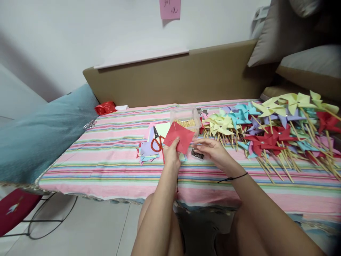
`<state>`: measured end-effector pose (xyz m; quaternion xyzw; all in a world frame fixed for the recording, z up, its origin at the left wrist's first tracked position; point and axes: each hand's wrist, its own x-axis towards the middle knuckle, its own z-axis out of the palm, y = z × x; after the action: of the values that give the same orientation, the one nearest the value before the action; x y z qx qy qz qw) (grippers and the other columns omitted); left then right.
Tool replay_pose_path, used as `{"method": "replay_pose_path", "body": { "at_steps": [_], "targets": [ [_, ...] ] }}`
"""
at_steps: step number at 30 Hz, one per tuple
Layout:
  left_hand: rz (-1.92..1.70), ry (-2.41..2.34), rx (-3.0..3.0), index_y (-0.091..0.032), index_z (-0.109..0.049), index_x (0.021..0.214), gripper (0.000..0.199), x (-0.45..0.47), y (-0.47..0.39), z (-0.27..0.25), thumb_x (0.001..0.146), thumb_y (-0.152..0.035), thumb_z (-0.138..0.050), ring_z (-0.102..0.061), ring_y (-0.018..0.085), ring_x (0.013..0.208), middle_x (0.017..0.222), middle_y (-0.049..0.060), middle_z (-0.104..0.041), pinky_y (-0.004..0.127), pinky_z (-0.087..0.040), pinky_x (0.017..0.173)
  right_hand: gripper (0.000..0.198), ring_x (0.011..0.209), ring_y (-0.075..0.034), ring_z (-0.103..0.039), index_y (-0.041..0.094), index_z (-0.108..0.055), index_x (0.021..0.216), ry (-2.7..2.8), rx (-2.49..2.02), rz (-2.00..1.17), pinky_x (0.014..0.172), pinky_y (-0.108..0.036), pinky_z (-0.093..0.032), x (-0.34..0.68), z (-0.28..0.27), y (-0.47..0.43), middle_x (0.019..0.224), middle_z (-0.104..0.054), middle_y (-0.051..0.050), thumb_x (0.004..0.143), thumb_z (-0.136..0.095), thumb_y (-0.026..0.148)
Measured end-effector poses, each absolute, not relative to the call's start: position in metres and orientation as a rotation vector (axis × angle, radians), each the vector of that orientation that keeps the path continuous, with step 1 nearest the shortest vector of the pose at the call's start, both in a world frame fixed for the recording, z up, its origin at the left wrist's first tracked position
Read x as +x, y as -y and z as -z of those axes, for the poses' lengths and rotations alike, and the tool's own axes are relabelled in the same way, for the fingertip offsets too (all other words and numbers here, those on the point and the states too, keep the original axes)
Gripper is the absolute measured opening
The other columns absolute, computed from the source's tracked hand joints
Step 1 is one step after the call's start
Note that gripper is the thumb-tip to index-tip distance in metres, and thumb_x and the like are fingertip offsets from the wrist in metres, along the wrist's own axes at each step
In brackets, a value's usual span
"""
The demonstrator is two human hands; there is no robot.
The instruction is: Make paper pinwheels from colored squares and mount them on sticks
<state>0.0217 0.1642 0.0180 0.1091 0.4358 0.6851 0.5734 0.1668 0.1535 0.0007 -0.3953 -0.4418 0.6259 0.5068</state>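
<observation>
My left hand grips a red paper square with its thumb on top. Slits run in from the corners of the square. My right hand is beside the paper's right edge, its fingers stretched out and slightly bent. Whether the fingertips touch the edge I cannot tell. Below that hand lies a small clear box of dark metal pieces. Left of the red square are scissors with red handles, lying over coloured paper sheets. Behind it stands a clear plastic box holding thin wooden sticks.
Many finished paper pinwheels on sticks are heaped at the right. A striped cloth covers the seat. A red plastic bag and a metal clip-like object lie at the left. A brown backrest rises behind.
</observation>
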Motion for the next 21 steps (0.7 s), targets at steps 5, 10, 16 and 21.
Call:
{"method": "replay_pose_path", "body": {
  "at_steps": [5, 10, 16, 21],
  "targets": [
    [-1.540, -0.984, 0.244, -0.014, -0.066, 0.090, 0.019, 0.022, -0.164, -0.017, 0.072, -0.014, -0.068, -0.067, 0.014, 0.075, 0.096, 0.008, -0.072, 0.023, -0.054, 0.063, 0.033, 0.080, -0.017, -0.068, 0.022, -0.073, 0.093, 1.124, -0.940, -1.488, 0.077, -0.032, -0.053, 0.154, 0.003, -0.155, 0.085, -0.074, -0.003, 0.060, -0.076, 0.023],
    [-1.458, -0.962, 0.280, -0.014, -0.067, 0.090, 0.023, 0.018, -0.165, -0.014, 0.068, -0.019, -0.072, -0.066, 0.014, 0.074, 0.095, 0.008, -0.072, 0.024, -0.053, 0.065, 0.030, 0.085, -0.019, -0.069, 0.023, -0.073, 0.090, 1.119, -0.927, -1.355, 0.081, -0.033, -0.053, 0.157, 0.004, -0.161, 0.088, -0.075, -0.003, 0.060, -0.076, 0.023],
    [-1.344, -1.079, 0.650, -0.016, -0.068, 0.080, 0.033, -0.004, -0.169, -0.019, 0.055, -0.031, -0.082, -0.064, 0.012, 0.065, 0.075, 0.002, -0.070, 0.022, -0.048, 0.059, 0.017, 0.086, -0.023, -0.069, 0.021, -0.076, 0.079, 1.319, -1.010, -1.047, 0.081, -0.037, -0.055, 0.178, 0.004, -0.165, 0.088, -0.075, -0.006, 0.063, -0.073, 0.023],
    [-1.279, -1.065, 0.817, -0.014, -0.067, 0.077, 0.039, -0.012, -0.168, -0.022, 0.046, -0.028, -0.087, -0.066, 0.015, 0.064, 0.071, 0.004, -0.072, 0.027, -0.052, 0.065, 0.015, 0.084, -0.025, -0.070, 0.021, -0.078, 0.078, 1.519, -1.050, -1.025, 0.080, -0.039, -0.055, 0.189, 0.004, -0.166, 0.085, -0.076, -0.007, 0.066, -0.071, 0.027]
  ]
}}
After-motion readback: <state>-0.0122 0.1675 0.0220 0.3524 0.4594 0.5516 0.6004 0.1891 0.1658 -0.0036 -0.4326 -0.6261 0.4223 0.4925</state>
